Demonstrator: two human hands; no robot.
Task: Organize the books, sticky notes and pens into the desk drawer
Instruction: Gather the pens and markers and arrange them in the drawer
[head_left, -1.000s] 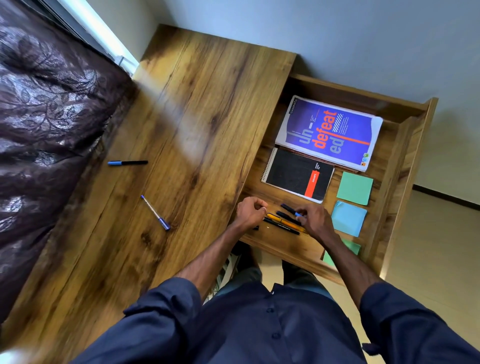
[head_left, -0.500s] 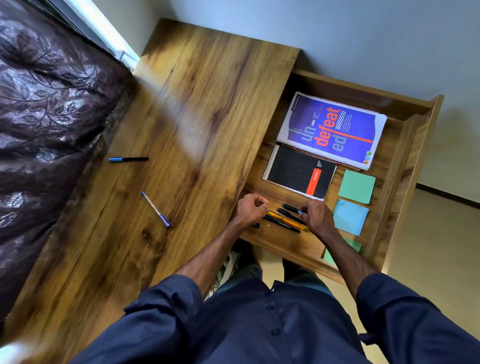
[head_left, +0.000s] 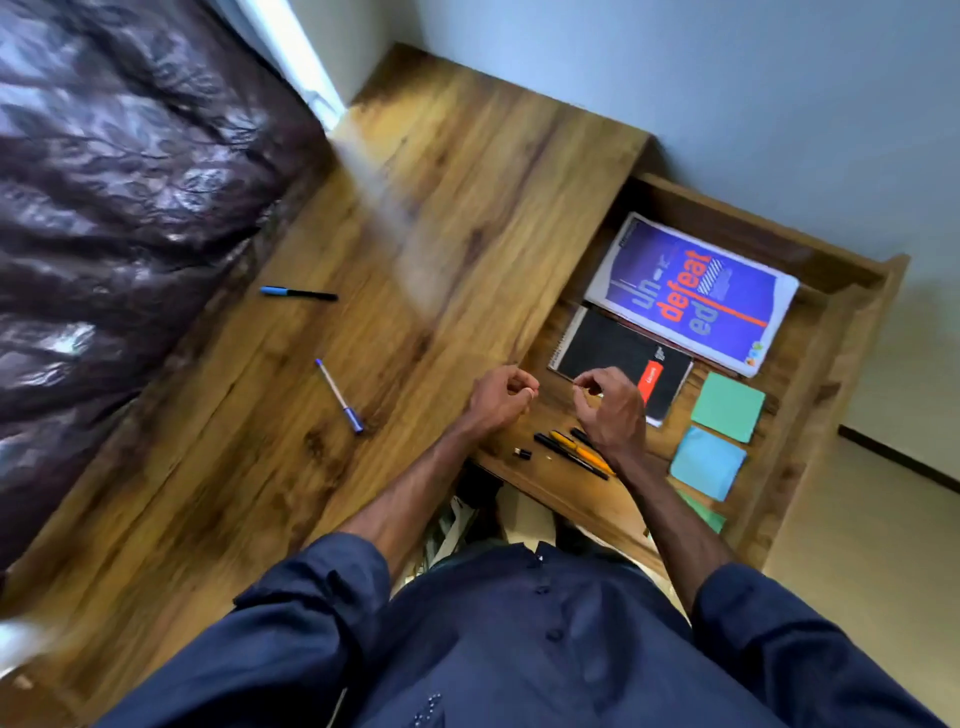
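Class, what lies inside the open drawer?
A purple book, black notebook, three sticky-note pads and pens. The right hand and arm cover part of the pens and one green pad.

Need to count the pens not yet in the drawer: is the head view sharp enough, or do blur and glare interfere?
Head view: motion blur softens the frame, worst at the left edge, yet the black pen and the white pen read clearly. A pale glare band crosses the desk top, clear of both. The left hand and right hand are too soft to show what they pinch.
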